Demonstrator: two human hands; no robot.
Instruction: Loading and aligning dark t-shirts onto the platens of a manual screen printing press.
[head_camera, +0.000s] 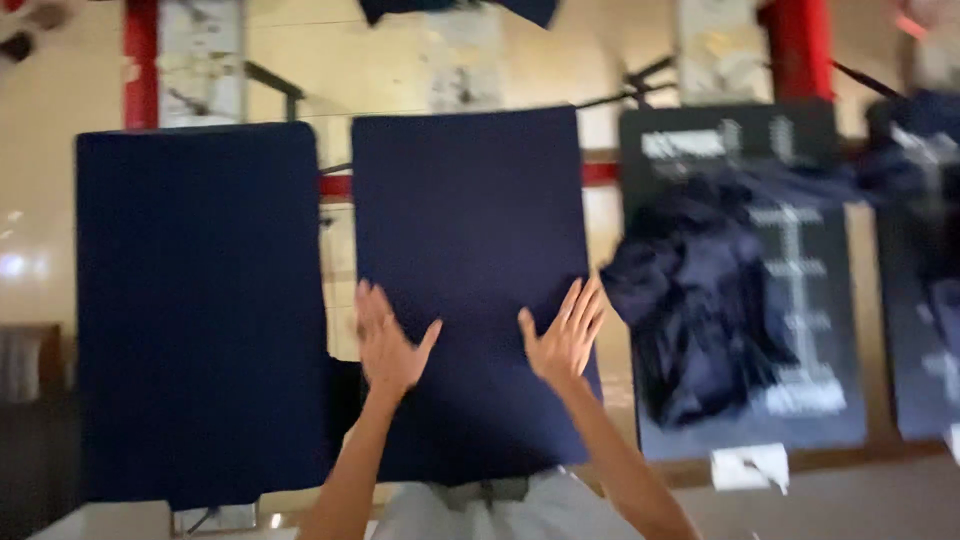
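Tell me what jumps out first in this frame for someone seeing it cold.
Two bare hands lie flat with fingers spread on a dark navy fabric-covered board at centre: the left hand near its lower left edge, the right hand near its lower right edge. A second navy-covered board stands just to the left. On the right, a crumpled navy garment is heaped on a bare black board.

Both bare forearms reach forward from the bottom of the view, angled slightly toward each other. The left hand lies flat, palm down, fingers together and pointing away, thumb spread to the right. The right hand mirrors it, fingers splayed a little, thumb spread left. The hands are apart.
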